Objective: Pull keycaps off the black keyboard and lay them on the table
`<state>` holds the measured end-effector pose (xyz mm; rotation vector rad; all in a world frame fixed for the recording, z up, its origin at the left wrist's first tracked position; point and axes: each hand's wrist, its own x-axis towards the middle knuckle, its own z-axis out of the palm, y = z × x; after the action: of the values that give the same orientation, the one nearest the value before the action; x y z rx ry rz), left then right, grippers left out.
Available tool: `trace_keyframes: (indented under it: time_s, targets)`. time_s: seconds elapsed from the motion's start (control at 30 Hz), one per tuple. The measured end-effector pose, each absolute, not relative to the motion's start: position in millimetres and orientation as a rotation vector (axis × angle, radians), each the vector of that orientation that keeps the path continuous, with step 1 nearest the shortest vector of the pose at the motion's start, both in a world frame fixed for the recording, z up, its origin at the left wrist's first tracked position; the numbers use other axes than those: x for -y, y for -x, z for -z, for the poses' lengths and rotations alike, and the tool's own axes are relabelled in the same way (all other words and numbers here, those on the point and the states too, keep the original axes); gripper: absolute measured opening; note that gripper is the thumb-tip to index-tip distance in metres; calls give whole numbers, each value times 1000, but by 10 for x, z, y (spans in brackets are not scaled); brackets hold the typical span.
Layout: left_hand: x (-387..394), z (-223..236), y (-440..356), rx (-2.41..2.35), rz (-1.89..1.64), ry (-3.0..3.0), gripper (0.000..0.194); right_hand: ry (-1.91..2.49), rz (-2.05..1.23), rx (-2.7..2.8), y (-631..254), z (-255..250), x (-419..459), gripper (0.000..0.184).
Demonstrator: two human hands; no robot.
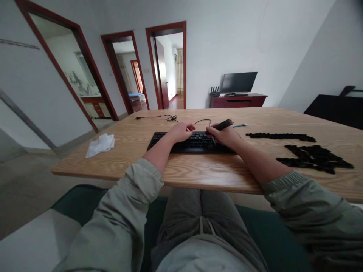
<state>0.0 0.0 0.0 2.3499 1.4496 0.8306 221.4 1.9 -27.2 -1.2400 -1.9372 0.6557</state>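
My left hand [183, 132] rests on a black computer keyboard [163, 140], its fingers apart and holding nothing. My right hand [222, 135] lies over the keyboard's right half, gripping a dark cylindrical tool [225, 124] whose tip points away from the keys. Its exact kind is hard to tell. Some reddish bits show on the keyboard beneath my right hand. Loose black keycaps lie to the right on the wooden table [198, 170], in a long row [280, 137] and a spread heap [314, 159]. A thin black cable [170, 118] curls across the table behind the keyboard.
A small blue item [239, 125] lies just beyond my right hand. A crumpled white tissue [100, 145] sits near the table's left edge. Beyond the table's far edge stand a red cabinet [238, 101] and a monitor [238, 82]. My knees are under the near edge.
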Motion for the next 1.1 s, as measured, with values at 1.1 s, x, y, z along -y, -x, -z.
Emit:
trace_keyframes:
  time_s: [1.1]
  targets:
    - [-61,310,-54,-1301,-551,-2864,22,1145,-556,1955,-2193,377,-39,41]
